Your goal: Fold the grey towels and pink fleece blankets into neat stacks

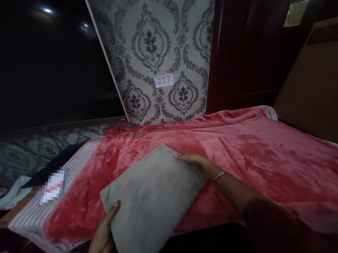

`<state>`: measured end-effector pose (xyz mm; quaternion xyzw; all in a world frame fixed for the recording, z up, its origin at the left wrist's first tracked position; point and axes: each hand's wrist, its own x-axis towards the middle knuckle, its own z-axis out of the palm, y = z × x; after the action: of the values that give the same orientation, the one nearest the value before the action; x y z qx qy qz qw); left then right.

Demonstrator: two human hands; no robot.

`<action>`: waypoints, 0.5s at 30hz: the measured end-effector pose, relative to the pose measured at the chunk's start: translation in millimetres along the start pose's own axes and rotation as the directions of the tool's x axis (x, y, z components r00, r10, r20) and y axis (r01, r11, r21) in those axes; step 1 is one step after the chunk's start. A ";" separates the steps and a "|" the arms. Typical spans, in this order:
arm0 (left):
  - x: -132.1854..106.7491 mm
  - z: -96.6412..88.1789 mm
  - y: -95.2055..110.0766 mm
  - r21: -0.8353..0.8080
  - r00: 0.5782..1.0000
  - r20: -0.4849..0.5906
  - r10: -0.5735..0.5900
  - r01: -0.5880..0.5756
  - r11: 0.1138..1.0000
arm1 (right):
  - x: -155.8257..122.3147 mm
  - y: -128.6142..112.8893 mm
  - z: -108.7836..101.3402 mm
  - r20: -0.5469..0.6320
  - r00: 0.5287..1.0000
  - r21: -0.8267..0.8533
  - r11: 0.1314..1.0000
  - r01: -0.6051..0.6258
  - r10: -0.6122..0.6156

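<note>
Left grip (105, 231), right grip (195, 159): 2 on 1 grey cloth (152, 199)

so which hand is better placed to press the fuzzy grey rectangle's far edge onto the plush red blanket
Probably the right hand: it holds the fuzzy grey rectangle near its far edge, over the plush red blanket; the left hand holds the nearer left edge.

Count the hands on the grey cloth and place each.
2. The left hand grips the grey cloth at its lower-left edge, the right hand at its upper-right edge. Its underside is hidden; no third hand shows on it.
</note>
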<state>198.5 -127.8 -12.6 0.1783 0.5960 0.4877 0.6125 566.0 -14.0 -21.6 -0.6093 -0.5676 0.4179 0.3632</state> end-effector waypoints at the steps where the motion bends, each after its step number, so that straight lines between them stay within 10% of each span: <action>1: -0.8 0.1 -0.3 0.013 1.000 0.020 0.017 -0.017 1.000 | 0.1 -3.8 3.7 0.006 0.999 0.011 0.999 -0.039 0.039; 9: 3.6 3.8 48.3 0.241 0.964 0.196 0.181 -0.226 0.944 | -40.9 -34.6 3.1 -0.050 0.999 0.219 0.976 0.022 -0.012; 15: 33.5 85.1 133.6 0.366 0.817 0.335 0.469 -0.572 0.734 | -121.9 -55.1 -24.5 -0.091 0.995 0.578 0.813 0.078 -0.030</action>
<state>217.8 -8.2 94.8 0.5285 0.5462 0.4654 0.4535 566.4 -129.5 50.3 -0.4692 -0.4157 0.5364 0.5651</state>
